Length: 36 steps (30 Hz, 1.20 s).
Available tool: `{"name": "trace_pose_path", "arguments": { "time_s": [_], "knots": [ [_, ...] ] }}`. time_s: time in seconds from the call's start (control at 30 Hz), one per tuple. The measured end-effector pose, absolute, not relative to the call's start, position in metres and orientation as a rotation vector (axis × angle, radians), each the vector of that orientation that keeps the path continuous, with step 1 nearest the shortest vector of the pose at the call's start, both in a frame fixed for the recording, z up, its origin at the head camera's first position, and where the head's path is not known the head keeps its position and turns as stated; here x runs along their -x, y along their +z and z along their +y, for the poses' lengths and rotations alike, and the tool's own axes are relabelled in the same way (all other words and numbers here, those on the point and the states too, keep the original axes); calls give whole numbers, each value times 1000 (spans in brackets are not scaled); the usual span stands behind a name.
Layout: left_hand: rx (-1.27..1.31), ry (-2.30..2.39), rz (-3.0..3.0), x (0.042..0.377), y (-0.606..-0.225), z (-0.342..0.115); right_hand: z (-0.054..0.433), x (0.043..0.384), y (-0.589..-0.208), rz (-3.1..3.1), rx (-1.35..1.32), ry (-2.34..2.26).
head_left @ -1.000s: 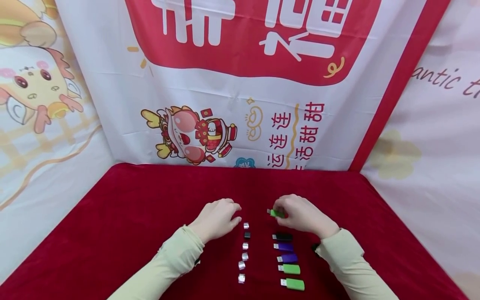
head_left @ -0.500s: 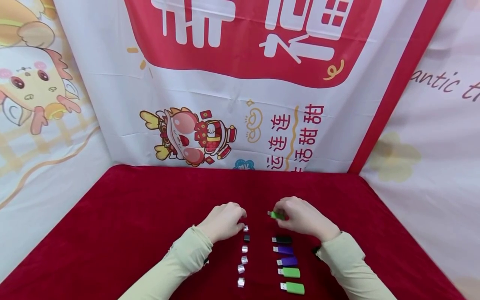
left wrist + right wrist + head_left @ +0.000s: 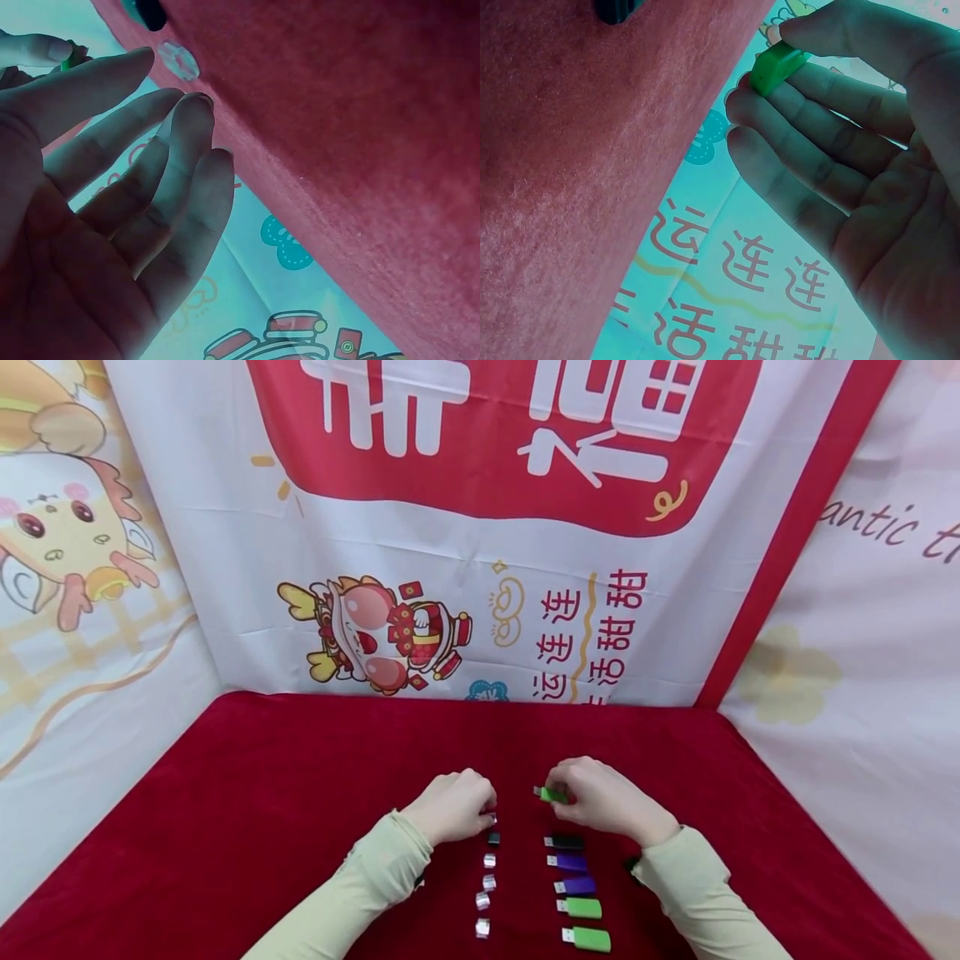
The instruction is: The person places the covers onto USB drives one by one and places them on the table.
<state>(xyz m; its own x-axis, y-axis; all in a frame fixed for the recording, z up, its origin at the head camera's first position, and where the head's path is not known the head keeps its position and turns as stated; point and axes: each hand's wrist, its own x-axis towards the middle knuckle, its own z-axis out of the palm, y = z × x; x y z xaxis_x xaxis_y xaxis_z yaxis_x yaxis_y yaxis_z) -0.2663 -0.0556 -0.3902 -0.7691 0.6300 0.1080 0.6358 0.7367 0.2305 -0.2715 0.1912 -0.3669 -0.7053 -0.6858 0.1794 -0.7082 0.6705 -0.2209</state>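
In the head view, my right hand (image 3: 603, 797) pinches a green USB stick (image 3: 553, 795), its metal plug pointing left. The right wrist view shows the stick's green body (image 3: 772, 69) between thumb and fingertips. My left hand (image 3: 453, 806) is at the far end of a row of small caps, its fingers loosely bent over a clear cap (image 3: 492, 818) that they partly hide. In the left wrist view this clear cap (image 3: 178, 60) lies on the cloth just beyond the thumb and fingertips, with nothing seen between them. A black cap (image 3: 493, 838) lies just nearer.
Several more clear caps (image 3: 482, 928) continue the left row toward the front. In a right row lie a black USB stick (image 3: 564, 842), two purple sticks (image 3: 572, 862) and two green sticks (image 3: 587, 939), plugs leftward. Red cloth (image 3: 300, 793) covers the table; printed curtains (image 3: 465, 552) hang behind.
My left hand has moved right and slightly nearer, from beside the row to over the farthest clear cap. The right hand keeps the green USB stick almost in place.
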Motion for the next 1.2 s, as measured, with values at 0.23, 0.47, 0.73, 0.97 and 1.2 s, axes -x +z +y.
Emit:
{"name": "trace_pose_path", "arguments": {
  "time_s": [0.23, 0.47, 0.73, 0.97, 1.2],
  "knots": [
    [1077, -359, -2881, 266, -394, -55, 189, 269, -366, -2798, -1166, 401],
    [1073, -295, -2843, 266, -397, -55, 191, 270, -364, -2776, -1174, 382],
    [1071, -241, -2833, 263, -395, -53, 189, 267, -361, -2785, -1162, 384],
    [1079, -158, -2823, 262, -396, -53, 189, 266, -360, -2786, -1162, 382],
    [1111, -332, -2822, 265, -390, -57, 189, 267, -360, -2780, -1165, 389]
  ]
}}
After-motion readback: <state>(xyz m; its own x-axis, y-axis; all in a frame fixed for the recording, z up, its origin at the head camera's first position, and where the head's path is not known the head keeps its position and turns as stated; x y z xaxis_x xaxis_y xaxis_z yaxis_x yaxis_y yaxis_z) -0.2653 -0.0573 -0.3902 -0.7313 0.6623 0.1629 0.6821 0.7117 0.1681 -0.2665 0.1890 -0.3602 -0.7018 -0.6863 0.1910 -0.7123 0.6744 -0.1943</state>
